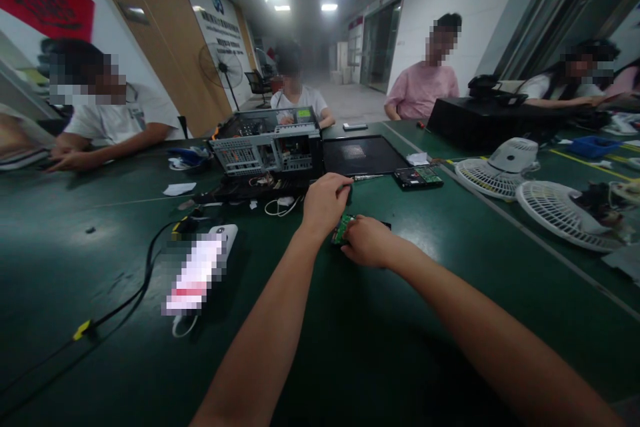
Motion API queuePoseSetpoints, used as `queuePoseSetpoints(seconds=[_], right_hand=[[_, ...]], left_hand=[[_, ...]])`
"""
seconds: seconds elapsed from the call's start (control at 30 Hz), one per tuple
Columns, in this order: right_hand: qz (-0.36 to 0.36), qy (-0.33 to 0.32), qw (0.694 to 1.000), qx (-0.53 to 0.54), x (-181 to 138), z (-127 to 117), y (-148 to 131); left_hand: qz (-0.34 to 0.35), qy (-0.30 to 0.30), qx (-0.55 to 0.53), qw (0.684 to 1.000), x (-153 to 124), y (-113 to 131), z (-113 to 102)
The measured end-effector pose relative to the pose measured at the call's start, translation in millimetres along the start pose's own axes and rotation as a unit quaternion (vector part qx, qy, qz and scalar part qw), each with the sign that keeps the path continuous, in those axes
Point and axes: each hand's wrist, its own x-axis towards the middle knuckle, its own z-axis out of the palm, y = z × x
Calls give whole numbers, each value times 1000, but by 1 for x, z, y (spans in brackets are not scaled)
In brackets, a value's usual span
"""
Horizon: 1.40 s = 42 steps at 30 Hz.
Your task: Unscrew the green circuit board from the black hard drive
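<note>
My left hand (327, 203) is closed, with its fingertips at the dark handle of a thin screwdriver (367, 177). Its shaft points right, low over the table. Nearer to me, my right hand (370, 240) grips a hard drive (341, 232) whose green circuit board faces up. The palm and fingers hide much of that drive. A second hard drive (419, 177), also with a green board, lies beyond to the right. Behind my left hand stands an opened computer case (270, 150) with its metal frame and inner parts showing.
On the green table (120, 367), a phone (200, 270) and black cable (147, 273) lie left. A black panel (363, 155) is beside the case. White fan parts (500, 170) and a black box (495, 123) stand right. Several people sit around the table.
</note>
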Motion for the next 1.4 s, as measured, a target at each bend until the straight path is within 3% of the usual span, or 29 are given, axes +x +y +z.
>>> queuePoseSetpoints(seconds=[0.2, 0.5, 0.73, 0.93, 1.4], right_hand=[[-34, -21, 999, 0, -2, -6, 3], [-105, 86, 990, -33, -14, 41, 18], [-144, 166, 976, -7, -23, 60, 35], [-172, 172, 969, 49, -23, 67, 48], [-161, 160, 968, 111, -27, 66, 54]], left_hand=[[19, 3, -5, 1000, 1, 1, 1], [30, 6, -9, 999, 8, -6, 1], [54, -55, 21, 997, 24, -10, -2], [100, -126, 20, 987, 30, -2, -16], [94, -103, 38, 990, 29, -7, -6]])
